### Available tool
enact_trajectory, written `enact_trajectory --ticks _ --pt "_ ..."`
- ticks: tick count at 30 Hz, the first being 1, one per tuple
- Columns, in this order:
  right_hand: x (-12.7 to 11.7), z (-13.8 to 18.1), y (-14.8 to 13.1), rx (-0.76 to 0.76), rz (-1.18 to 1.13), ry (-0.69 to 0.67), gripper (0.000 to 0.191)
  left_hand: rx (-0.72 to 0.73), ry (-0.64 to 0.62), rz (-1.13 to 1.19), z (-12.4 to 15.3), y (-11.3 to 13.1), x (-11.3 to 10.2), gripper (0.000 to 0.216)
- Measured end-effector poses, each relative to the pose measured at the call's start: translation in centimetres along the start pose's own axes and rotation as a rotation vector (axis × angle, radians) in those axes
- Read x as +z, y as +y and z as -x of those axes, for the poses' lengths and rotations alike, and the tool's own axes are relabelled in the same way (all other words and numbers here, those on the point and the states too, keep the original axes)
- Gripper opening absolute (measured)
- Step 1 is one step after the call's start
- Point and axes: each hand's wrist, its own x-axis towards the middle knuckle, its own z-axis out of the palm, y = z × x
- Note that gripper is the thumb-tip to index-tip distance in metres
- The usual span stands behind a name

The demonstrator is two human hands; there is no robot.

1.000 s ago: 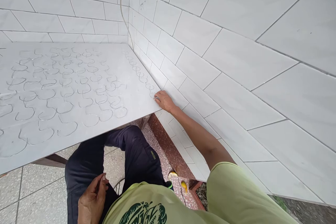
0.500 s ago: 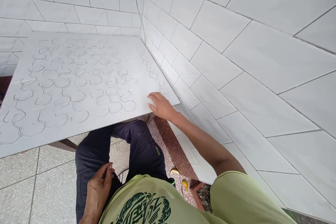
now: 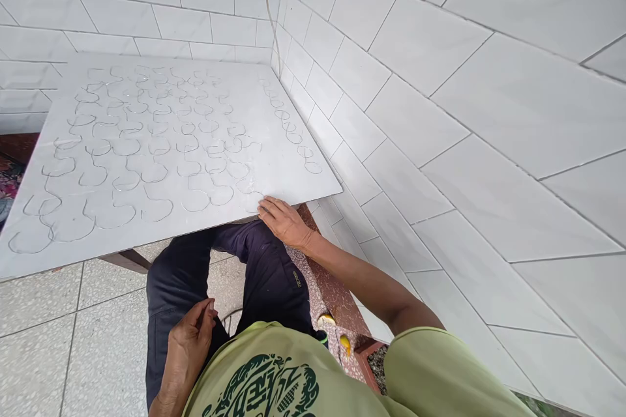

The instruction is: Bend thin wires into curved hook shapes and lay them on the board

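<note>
A white board (image 3: 274, 137) bears several rows of thin curved pieces that look like bent wire (image 3: 156, 172), many of them S-shaped. Along its right side runs a separate line of looped wire-like pieces (image 3: 293, 135). My right hand (image 3: 284, 218) lies at the board's near edge, fingers stretched out and close together, fingertips on the surface beside the end of one curved piece (image 3: 250, 190). Over my thigh, my left hand (image 3: 190, 335) is closed, its thumb and fingers pinched together. Whatever it may hold is too small or hidden to make out.
White tiled walls (image 3: 430, 104) meet behind the board and run down its right side. A pale cable (image 3: 270, 10) hangs in the corner. My legs (image 3: 176, 273) are under the near edge. Yellow objects (image 3: 345, 344) lie on the floor by a reddish-brown ledge (image 3: 342, 303).
My right hand has moved left and toward me along the board's near edge, its fingers now laid on the surface. The left hand stays pinched over my thigh. The view has shifted slightly.
</note>
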Motion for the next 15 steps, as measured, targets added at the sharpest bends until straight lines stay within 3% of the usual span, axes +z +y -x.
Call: enact_trajectory --ticks 10,12,15 --pt "-1.1 0.1 0.0 0.027 -0.120 0.001 0.032 0.077 0.010 0.034 -0.8 0.9 0.7 0.042" --pt "-1.9 0.0 -0.5 0.075 -0.217 0.047 0.030 0.095 0.012 0.059 -1.1 1.7 0.6 0.042" --pt "-3.3 -0.2 -2.2 0.236 -0.465 0.229 0.024 0.079 0.004 0.145 -1.9 4.1 0.3 0.045"
